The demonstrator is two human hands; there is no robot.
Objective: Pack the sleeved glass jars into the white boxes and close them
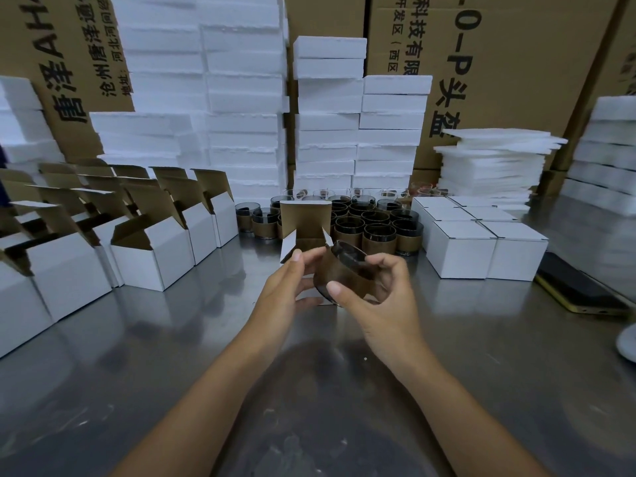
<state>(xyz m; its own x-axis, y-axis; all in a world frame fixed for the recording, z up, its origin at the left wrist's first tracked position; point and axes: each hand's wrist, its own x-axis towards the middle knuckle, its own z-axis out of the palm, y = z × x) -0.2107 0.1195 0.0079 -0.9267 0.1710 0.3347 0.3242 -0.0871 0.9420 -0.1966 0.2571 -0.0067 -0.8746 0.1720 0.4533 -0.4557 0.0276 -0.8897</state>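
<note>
Fingers (385,266) of the right hand (382,304) curl over the rim of a jar (342,275) while the thumb presses on its brown sleeve, so the jar is held tilted above the table (481,356), near the middle, with its mouth turned up and away. It hangs just in front of an open box (304,218) whose lid stands upright and whose side flaps splay outward. The left hand (282,290) is at the box's left flap, thumb tip against it and fingers bent toward the jar; whether they grip flap or jar I cannot tell.

Behind the box, more sleeved jars (375,232) stand packed together toward the far edge. Closed boxes (481,246) sit in a tight block to the right of them, and open boxes (165,249) run in rows along the left side with lids raised. Bare steel lies between these groups and toward the near edge, where the forearms cross it. A dark phone (581,290) lies flat near the right edge.

The steel is dull and reflective. Foam blocks (241,98) rise in tall stacks along the far edge, thin foam sheets (488,166) pile up at the far right, and printed cartons (516,63) stand behind.
</note>
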